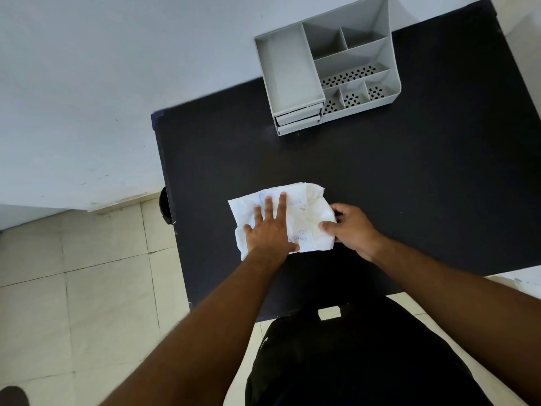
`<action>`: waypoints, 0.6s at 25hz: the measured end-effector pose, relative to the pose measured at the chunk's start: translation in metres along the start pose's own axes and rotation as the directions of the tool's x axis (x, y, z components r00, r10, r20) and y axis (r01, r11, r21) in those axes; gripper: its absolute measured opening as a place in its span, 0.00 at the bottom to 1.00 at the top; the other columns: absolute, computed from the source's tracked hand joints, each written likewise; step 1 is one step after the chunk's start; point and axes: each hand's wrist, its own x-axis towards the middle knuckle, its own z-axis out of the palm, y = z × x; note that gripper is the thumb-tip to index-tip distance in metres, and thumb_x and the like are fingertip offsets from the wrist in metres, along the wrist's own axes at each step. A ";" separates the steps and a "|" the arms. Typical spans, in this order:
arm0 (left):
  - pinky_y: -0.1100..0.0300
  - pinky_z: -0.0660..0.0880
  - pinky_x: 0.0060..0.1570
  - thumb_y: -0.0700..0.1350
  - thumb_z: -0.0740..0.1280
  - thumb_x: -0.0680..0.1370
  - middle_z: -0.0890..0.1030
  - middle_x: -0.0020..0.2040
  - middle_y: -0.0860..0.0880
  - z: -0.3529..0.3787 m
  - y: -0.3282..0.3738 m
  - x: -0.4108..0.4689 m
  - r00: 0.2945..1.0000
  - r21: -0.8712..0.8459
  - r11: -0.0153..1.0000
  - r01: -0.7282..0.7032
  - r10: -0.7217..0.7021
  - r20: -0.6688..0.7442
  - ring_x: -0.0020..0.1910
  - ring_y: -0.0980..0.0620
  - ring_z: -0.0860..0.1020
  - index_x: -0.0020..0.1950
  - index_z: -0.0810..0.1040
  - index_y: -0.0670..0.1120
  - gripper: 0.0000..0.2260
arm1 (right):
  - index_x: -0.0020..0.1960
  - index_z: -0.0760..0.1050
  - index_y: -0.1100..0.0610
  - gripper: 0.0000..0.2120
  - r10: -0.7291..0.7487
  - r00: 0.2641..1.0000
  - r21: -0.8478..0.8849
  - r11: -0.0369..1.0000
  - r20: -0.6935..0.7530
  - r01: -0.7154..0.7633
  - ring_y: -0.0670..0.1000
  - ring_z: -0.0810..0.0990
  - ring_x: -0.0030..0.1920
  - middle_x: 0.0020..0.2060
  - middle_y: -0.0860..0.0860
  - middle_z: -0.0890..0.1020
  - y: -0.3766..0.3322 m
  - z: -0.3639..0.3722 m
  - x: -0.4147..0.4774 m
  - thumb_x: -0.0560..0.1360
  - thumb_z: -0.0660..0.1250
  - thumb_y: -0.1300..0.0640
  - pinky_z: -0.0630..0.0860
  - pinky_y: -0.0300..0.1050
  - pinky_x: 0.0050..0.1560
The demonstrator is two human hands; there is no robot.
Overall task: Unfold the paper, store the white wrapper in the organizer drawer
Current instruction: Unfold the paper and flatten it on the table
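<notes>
A crumpled white wrapper [307,218] with faint blue print lies on the black table [380,177], near its front edge. My left hand [270,227] presses flat on the wrapper's left half, fingers spread. My right hand [351,227] pinches the wrapper's right edge between thumb and fingers. The grey organizer [325,65] stands at the far side of the table. Its two small drawers [298,120] sit shut at its front left corner, under a long open tray.
The organizer has several open compartments, some with perforated floors. A white wall runs along the table's far and left sides. Tiled floor lies to the left. My dark-clothed body is at the table's near edge.
</notes>
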 end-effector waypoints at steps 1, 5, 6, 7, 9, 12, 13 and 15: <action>0.33 0.61 0.70 0.60 0.75 0.72 0.39 0.83 0.45 0.000 0.001 0.000 1.000 0.006 1.000 0.006 -0.006 -0.002 0.81 0.37 0.45 0.80 0.32 0.55 0.56 | 0.56 0.79 0.53 0.12 -0.013 1.000 -0.020 1.000 -0.010 0.013 0.52 0.86 0.51 0.50 0.52 0.86 0.002 0.001 0.000 0.75 0.73 0.63 0.83 0.55 0.53; 0.32 0.59 0.71 0.60 0.75 0.72 0.38 0.82 0.45 0.000 0.002 0.002 1.000 0.020 1.000 0.021 -0.021 0.010 0.81 0.35 0.45 0.80 0.32 0.56 0.56 | 0.60 0.79 0.54 0.13 -0.066 0.986 -0.044 0.997 -0.153 0.060 0.49 0.84 0.52 0.53 0.51 0.85 0.012 0.009 -0.005 0.76 0.71 0.61 0.83 0.51 0.54; 0.32 0.59 0.71 0.60 0.75 0.72 0.37 0.82 0.45 -0.001 0.003 0.003 0.999 0.018 1.000 0.022 -0.022 0.024 0.80 0.35 0.44 0.80 0.31 0.56 0.56 | 0.61 0.78 0.54 0.13 -0.073 0.974 -0.042 0.997 -0.214 0.066 0.49 0.84 0.52 0.53 0.50 0.85 0.014 0.011 -0.007 0.76 0.71 0.60 0.83 0.51 0.54; 0.33 0.58 0.71 0.59 0.75 0.72 0.37 0.82 0.44 -0.003 0.005 0.004 0.999 0.021 1.000 0.023 -0.024 0.037 0.80 0.34 0.44 0.80 0.31 0.56 0.57 | 0.62 0.78 0.54 0.14 -0.075 0.961 -0.036 0.997 -0.267 0.068 0.49 0.84 0.52 0.54 0.50 0.85 0.015 0.013 -0.009 0.77 0.71 0.59 0.82 0.52 0.55; 0.34 0.57 0.72 0.58 0.76 0.72 0.37 0.82 0.43 -0.007 0.008 0.005 0.999 0.056 0.998 0.021 -0.024 0.042 0.80 0.34 0.45 0.79 0.30 0.55 0.57 | 0.65 0.76 0.53 0.17 -0.054 0.957 0.006 0.998 -0.286 0.058 0.50 0.83 0.54 0.56 0.50 0.84 0.016 0.015 -0.010 0.77 0.71 0.58 0.82 0.53 0.57; 0.34 0.57 0.73 0.57 0.76 0.72 0.37 0.82 0.41 -0.008 0.011 0.010 0.999 0.069 0.998 0.007 -0.009 0.032 0.80 0.33 0.45 0.80 0.30 0.54 0.58 | 0.67 0.73 0.54 0.21 0.010 0.995 0.100 0.995 -0.101 0.000 0.50 0.83 0.55 0.57 0.50 0.82 0.013 0.011 -0.013 0.76 0.72 0.61 0.85 0.50 0.47; 0.34 0.57 0.72 0.57 0.77 0.72 0.37 0.82 0.41 -0.007 0.010 0.011 0.999 0.073 0.997 0.004 -0.006 0.032 0.80 0.33 0.45 0.80 0.31 0.54 0.58 | 0.67 0.73 0.54 0.20 0.014 0.998 0.103 0.995 -0.054 -0.008 0.51 0.83 0.55 0.57 0.50 0.82 0.012 0.008 -0.014 0.76 0.72 0.63 0.85 0.48 0.44; 0.33 0.57 0.72 0.56 0.77 0.71 0.37 0.82 0.41 -0.007 0.009 0.011 0.999 0.087 0.996 0.003 -0.006 0.033 0.80 0.33 0.45 0.79 0.30 0.54 0.58 | 0.66 0.74 0.54 0.19 -0.005 1.000 0.045 0.999 -0.021 0.006 0.51 0.83 0.55 0.56 0.51 0.82 0.012 -0.001 -0.010 0.77 0.71 0.64 0.85 0.46 0.44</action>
